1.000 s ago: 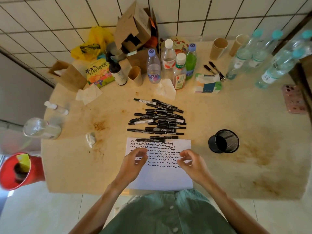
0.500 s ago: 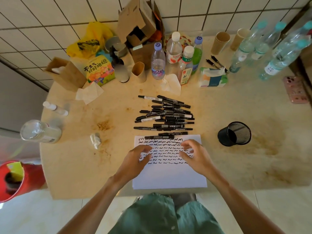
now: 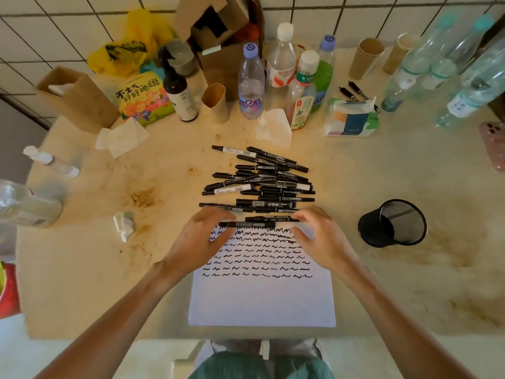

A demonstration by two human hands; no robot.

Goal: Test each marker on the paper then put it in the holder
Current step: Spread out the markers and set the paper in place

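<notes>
A white paper (image 3: pixel 262 302) lies at the table's near edge, its upper half covered in rows of black squiggles. Beyond it sits a pile of several black markers (image 3: pixel 262 184). The nearest marker (image 3: pixel 247 224) lies across the paper's top edge. My left hand (image 3: pixel 202 236) hovers at that marker's left end with its fingers loosely curved. My right hand (image 3: pixel 319 236) reaches the right end of the marker just behind, its fingertips touching it. Neither hand plainly grips anything. A black mesh holder (image 3: pixel 369 228) stands to the right of the paper and looks empty.
Along the back wall stand several bottles (image 3: pixel 251 83), paper cups (image 3: pixel 366 58), a cardboard box (image 3: pixel 218 31), a tissue pack (image 3: pixel 351 121) and a picture book (image 3: pixel 144 99). Crumpled tissues lie on the left. A pink phone (image 3: pixel 496 143) sits at the right edge.
Both hands slid forward from the middle of the paper to its top edge, reaching the nearest markers. The camera has tipped closer to the table.
</notes>
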